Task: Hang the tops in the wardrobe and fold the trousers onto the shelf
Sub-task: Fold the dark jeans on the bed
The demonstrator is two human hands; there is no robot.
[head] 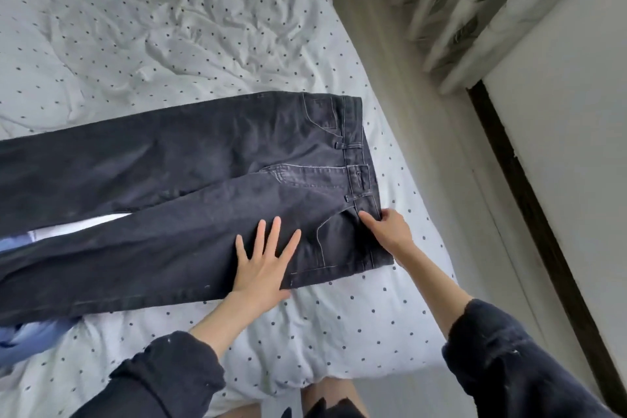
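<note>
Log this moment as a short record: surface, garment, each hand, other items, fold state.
surface: bed with a dotted white cover
garment: dark jeans laid flat, waistband to the right, legs running left
left hand: flat, fingers spread, pressing on the near leg's thigh
right hand: pinching the waistband
other items: blue cloth under the legs at left; curtain at upper right
fold state: not yet folded
</note>
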